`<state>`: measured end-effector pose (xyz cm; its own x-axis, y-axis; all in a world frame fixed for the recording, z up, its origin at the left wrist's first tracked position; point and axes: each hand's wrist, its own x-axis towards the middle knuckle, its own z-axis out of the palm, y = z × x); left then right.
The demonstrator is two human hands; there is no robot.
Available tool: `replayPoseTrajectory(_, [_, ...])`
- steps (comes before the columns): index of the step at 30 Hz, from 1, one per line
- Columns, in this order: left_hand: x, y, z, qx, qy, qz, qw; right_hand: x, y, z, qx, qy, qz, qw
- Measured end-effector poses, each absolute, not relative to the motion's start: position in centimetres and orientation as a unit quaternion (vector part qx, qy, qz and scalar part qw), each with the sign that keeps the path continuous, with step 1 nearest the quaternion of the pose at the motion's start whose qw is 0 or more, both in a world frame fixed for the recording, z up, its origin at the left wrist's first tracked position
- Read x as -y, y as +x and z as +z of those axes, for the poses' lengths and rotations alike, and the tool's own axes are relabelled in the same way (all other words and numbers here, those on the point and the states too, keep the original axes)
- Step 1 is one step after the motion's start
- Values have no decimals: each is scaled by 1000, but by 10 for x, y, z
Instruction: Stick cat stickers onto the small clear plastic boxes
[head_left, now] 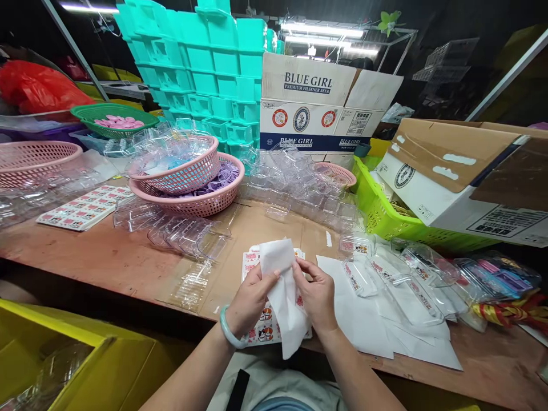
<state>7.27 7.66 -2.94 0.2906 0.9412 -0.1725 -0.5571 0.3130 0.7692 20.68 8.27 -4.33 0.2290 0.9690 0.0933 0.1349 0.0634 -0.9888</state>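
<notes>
Both hands pinch a strip of white paper that hangs down in front of me. My left hand, with a pale green bangle on the wrist, grips it between thumb and fingers. On the other edge, my right hand is closed, thumb against fingers. Beneath the strip lies a sticker sheet printed with cartoon animals and red lettering. To the right, clear plastic shells with similar stickers rest on white paper sheets.
Nested clear shells lie left of centre, before stacked pink baskets. Another sticker stack sits further left. A heap of clear shells stands behind, with a beer carton, teal bins and a lime basket.
</notes>
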Motion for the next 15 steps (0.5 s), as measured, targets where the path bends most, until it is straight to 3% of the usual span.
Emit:
replayPoseTrajectory(10, [-74, 74, -20, -311, 279, 535, 734, -78, 207, -43, 548, -552, 327, 536])
replayPoseTrajectory(15, [-75, 79, -19, -339, 284, 531, 722, -84, 206, -51, 471, -543, 402, 567])
